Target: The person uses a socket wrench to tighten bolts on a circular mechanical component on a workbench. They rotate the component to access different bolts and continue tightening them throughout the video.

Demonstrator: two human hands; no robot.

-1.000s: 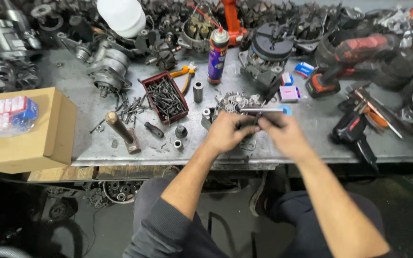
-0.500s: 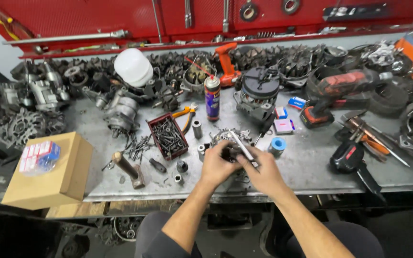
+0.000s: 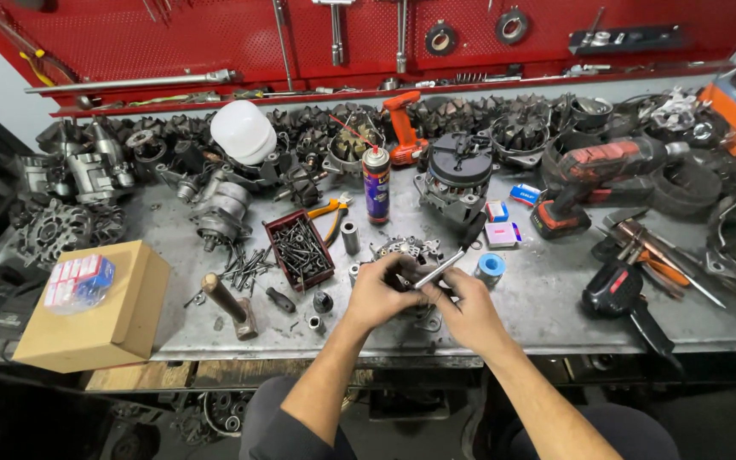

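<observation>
My left hand (image 3: 379, 296) grips a small metal alternator part (image 3: 405, 253) that rests on the steel workbench (image 3: 521, 307), near its front edge. My right hand (image 3: 468, 308) is closed around the handle of a slim silver tool (image 3: 441, 266) whose shaft slants up and to the right, its black tip lying over the part. Both hands touch each other above the part. Much of the part is hidden under my fingers.
A red tray of screws (image 3: 301, 249), a hammer (image 3: 230, 305), a spray can (image 3: 376, 184), a cardboard box (image 3: 100, 311), a blue tape roll (image 3: 491, 267), a red cordless drill (image 3: 600, 175) and many alternator parts crowd the bench. A red pegboard (image 3: 215, 38) holds tools behind.
The view has tilted up, so the red pegboard now shows. The silver tool turned from lying level to slanting up and right. My hands stay on the part.
</observation>
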